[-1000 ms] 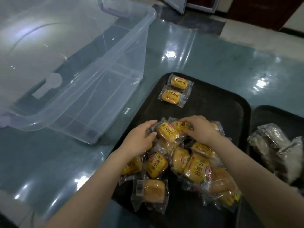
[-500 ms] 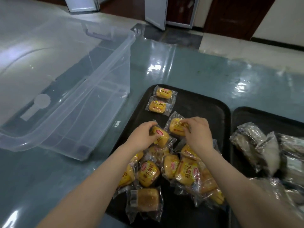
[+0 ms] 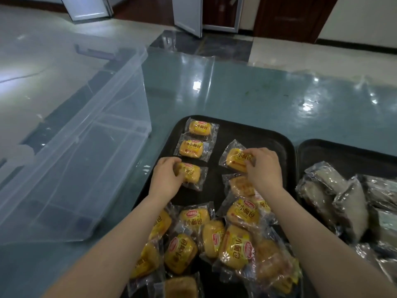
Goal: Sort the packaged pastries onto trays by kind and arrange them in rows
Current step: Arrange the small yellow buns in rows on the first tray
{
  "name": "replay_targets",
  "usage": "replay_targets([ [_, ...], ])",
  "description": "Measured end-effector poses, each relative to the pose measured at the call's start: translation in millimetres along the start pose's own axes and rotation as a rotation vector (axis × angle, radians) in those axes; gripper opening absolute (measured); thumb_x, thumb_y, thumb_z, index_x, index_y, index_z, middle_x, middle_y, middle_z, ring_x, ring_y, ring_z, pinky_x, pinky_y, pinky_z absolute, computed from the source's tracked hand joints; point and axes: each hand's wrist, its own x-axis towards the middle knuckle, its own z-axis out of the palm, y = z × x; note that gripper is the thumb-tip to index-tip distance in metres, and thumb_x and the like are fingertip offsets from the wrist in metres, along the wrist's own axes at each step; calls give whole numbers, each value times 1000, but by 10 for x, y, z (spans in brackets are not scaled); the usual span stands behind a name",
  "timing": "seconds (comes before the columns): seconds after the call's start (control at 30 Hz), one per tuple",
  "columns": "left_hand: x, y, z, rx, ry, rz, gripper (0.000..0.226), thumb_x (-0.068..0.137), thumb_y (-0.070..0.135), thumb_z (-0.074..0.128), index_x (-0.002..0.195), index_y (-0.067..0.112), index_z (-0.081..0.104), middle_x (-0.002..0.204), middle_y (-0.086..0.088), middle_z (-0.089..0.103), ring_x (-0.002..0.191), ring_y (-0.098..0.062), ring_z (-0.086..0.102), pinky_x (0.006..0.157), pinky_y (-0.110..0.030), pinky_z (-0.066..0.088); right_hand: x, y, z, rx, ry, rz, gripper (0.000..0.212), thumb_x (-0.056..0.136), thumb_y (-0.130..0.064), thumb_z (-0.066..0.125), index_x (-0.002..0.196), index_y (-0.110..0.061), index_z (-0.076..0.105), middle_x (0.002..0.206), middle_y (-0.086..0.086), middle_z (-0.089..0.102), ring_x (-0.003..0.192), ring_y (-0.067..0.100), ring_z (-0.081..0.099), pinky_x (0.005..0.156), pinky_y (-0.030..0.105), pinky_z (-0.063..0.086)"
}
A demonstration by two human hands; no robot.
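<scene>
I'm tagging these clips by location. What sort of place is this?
Probably a staged indoor workroom, not a shop: black trays of packaged buns sit on a table covered in clear plastic, beside an empty clear bin. Beyond it are a shiny tiled floor and doors.

Two black trays [image 3: 279, 143], one clear bin [image 3: 86, 168]. Four yellow bun packets [image 3: 194, 148] laid out apart from the heap. Two hands [image 3: 165, 179].

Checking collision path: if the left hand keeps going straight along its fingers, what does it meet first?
The left hand points up-right while holding a bun pack. Straight on, that pack would probably first meet the second pack in the column, just beyond it on the tray; depth is unclear.
</scene>
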Motion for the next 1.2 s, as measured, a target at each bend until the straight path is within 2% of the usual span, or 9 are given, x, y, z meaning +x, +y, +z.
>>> replay_targets([
  [0.13,32,-2,97,83,61,77,46,86,15,63,130,26,51,151,3,28,140,-16,23,113,-40,27,260,63,93,40,41,16,32,89,-16,64,120,-26,63,119,-4,59,118,17,48,97,33,42],
  [0.3,22,-14,317,160,87,121,58,92,24,54,145,23,29,157,7,15,142,-7,6,105,-26,13,465,121,246,15,-25,30,38,91,-17,61,128,-27,58,132,-1,57,125,20,49,105,40,39],
  [0.43,44,-87,507,301,-88,25,80,94,50,39,149,15,-8,157,-3,-13,138,-13,-15,105,-30,1,468,133,401,-268,-266,-169,60,97,-23,49,151,-29,22,159,2,18,147,26,5,115,46,3],
  [0.6,22,-107,598,453,-116,57,90,89,62,35,147,15,-15,156,-10,-18,132,-19,-27,106,-38,-11,410,134,489,-248,-510,-302,68,99,-37,44,153,-25,5,161,-2,-7,146,24,-10,116,44,0],
  [0.87,10,-105,594,444,-119,43,92,86,63,41,148,20,-13,157,-7,-15,141,-24,-19,106,-44,-12,281,170,419,-235,-525,-277,33,96,-39,48,128,-46,50,160,-11,-7,142,31,-25,105,53,-21],
  [0.97,-10,-104,584,440,-97,61,91,87,62,40,148,20,-12,157,-8,-13,142,-24,-17,107,-44,-11,187,64,369,-69,-291,-211,31,95,-33,53,125,-37,55,155,-8,28,146,27,15,115,48,12],
  [1.07,-33,-89,588,432,-92,59,90,88,62,38,148,19,-14,157,-7,-15,141,-23,-20,107,-43,-13,204,-35,331,31,-213,-66,46,93,-30,58,137,-25,46,124,2,62,107,21,60,89,37,51],
  [1.13,-37,-88,593,419,-87,56,90,88,62,39,147,19,-15,157,-6,-15,141,-22,-20,108,-43,-13,226,-63,372,-90,-323,-59,58,93,-34,57,145,-22,35,139,6,51,123,26,52,99,40,45],
  [1.2,-39,-99,605,415,-76,59,91,87,62,39,147,20,-15,157,-5,-15,140,-20,-21,108,-43,-13,263,-66,426,-143,-452,-56,70,94,-39,54,152,-23,19,160,5,16,145,32,16,114,44,24],
])
